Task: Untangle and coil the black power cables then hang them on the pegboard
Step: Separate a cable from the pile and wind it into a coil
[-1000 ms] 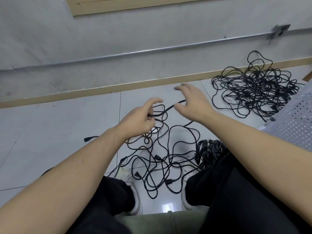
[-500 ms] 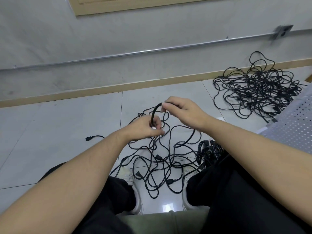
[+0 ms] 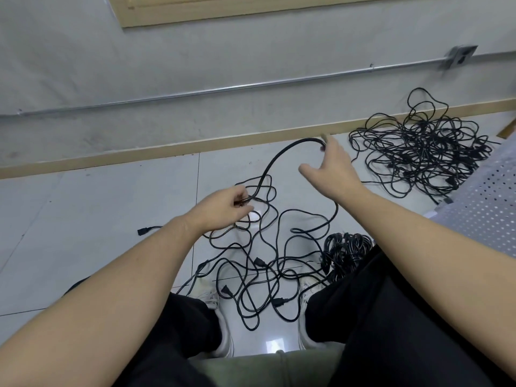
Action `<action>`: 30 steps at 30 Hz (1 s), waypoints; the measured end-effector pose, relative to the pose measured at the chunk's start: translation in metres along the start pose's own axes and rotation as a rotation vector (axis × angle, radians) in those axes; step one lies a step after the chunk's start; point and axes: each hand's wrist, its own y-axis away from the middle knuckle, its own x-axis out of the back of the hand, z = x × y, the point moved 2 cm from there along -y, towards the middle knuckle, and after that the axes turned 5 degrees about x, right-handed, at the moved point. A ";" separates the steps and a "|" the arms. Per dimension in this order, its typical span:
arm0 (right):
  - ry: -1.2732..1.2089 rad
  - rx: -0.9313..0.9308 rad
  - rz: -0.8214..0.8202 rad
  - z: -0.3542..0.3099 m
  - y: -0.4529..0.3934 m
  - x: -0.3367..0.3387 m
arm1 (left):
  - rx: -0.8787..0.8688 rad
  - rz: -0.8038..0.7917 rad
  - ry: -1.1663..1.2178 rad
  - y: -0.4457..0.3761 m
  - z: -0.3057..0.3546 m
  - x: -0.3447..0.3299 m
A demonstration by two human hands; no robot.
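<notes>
A black power cable (image 3: pixel 275 160) arcs up between my two hands above the floor. My left hand (image 3: pixel 223 209) pinches the cable where a few loops gather under its fingers. My right hand (image 3: pixel 332 170) is stretched forward and holds the cable's far part at its fingertips near the baseboard. Below, loose tangled black cables (image 3: pixel 268 263) with several plugs lie on the tiles between my feet. A coiled black bundle (image 3: pixel 346 248) sits by my right knee. A white pegboard (image 3: pixel 485 202) shows at the right edge.
A large tangled heap of black cables (image 3: pixel 421 152) lies on the floor at the right by the wall. A loose plug (image 3: pixel 143 231) lies to the left. The grey wall carries a metal conduit (image 3: pixel 223 89) and an outlet box (image 3: pixel 459 55). My knees fill the bottom of the view.
My right hand has moved forward and to the right, away from my left hand, drawing a long arc of cable out between them. My left hand stays on the gathered loops.
</notes>
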 end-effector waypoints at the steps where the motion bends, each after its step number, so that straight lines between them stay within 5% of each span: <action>1: 0.120 0.063 0.027 -0.004 -0.002 0.000 | -0.015 0.027 -0.013 0.001 0.005 0.004; 5: 0.164 0.386 -0.066 -0.033 0.009 -0.013 | -0.142 0.161 0.028 0.008 0.033 0.014; 9: -0.044 0.416 -0.331 -0.052 0.032 -0.029 | -0.203 0.221 0.085 0.012 0.047 0.017; 14: -0.265 0.441 -0.363 -0.052 0.038 -0.034 | -0.136 0.109 0.062 0.009 0.038 0.006; 20: -0.626 0.244 -0.110 -0.037 0.025 0.000 | 0.141 -0.292 -0.053 -0.001 -0.024 -0.023; 26: -0.597 0.056 0.089 -0.007 0.006 0.018 | 0.129 0.001 0.219 -0.006 -0.026 -0.002; 30: -0.200 -0.010 -0.126 0.002 0.006 0.010 | 0.032 0.273 0.351 -0.004 0.003 0.021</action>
